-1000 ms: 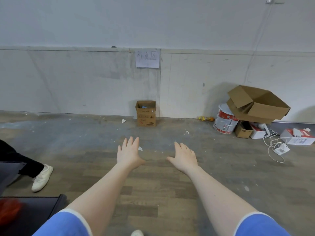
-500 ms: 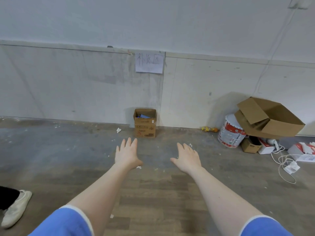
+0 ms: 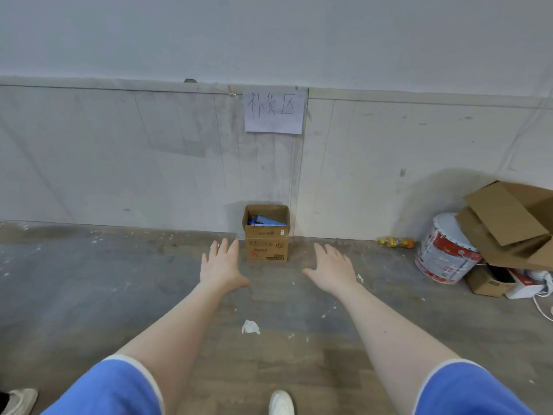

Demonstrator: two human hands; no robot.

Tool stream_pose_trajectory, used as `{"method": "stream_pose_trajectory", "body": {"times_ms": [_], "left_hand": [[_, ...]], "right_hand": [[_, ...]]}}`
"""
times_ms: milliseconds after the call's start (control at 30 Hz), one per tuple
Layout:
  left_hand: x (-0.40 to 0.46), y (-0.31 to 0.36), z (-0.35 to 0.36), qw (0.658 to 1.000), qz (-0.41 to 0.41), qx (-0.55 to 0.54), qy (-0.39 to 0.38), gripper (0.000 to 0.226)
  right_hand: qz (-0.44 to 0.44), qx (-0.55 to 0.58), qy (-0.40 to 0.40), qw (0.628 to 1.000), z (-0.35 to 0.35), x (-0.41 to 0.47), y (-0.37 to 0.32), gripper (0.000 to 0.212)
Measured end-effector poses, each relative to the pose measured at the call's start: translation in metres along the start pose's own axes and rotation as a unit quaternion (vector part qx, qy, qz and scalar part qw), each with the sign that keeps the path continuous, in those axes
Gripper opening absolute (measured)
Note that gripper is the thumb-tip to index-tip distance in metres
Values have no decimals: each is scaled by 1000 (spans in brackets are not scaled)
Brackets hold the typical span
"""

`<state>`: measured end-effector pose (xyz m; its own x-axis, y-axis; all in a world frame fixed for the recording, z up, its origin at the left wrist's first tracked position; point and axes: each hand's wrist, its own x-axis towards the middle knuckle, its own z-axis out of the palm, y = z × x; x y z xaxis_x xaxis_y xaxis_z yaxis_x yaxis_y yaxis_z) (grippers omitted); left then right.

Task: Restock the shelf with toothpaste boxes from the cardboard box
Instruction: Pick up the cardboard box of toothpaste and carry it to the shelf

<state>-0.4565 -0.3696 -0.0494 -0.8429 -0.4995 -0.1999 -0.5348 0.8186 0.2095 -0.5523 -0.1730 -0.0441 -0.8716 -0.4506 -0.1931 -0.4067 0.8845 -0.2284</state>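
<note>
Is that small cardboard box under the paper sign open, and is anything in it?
Open and not empty: the cardboard box has its top flaps up, and blue packs show inside.

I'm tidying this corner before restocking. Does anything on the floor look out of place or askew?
Yes. At the right wall, a large empty carton sits tilted atop a leaning paint bucket. A crumpled paper scrap lies on the floor between the arms. The cardboard box of toothpaste boxes stands upright.

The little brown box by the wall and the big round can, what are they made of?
The small box looks like plain matte cardboard: brown, with folded-open flaps and printed marks. The round can seems to be metal with a glossy red-and-white printed skin, though painted plastic cannot be ruled out.
</note>
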Motion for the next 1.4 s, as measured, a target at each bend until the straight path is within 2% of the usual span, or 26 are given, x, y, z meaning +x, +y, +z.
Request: {"method": "stream_pose_trajectory", "body": {"times_ms": [333, 600, 833, 1133, 1400], "left_hand": [[210, 47, -42, 999, 36, -7, -17, 94], [337, 41, -55, 998, 33, 4, -51, 100], [486, 19, -40, 996, 56, -2, -64, 88], [654, -16, -24, 994, 43, 8, -104, 80], [742, -33, 61, 992, 36, 7, -123, 80]], "right_hand": [[21, 18, -30, 999, -44, 206, 3, 64], [16, 34, -42, 998, -50, 329, -15, 60], [52, 22, -70, 996, -21, 467, -32, 63], [91, 52, -94, 990, 23, 622, -66, 64], [120, 62, -110, 985, 99, 724, -44, 70]]}}
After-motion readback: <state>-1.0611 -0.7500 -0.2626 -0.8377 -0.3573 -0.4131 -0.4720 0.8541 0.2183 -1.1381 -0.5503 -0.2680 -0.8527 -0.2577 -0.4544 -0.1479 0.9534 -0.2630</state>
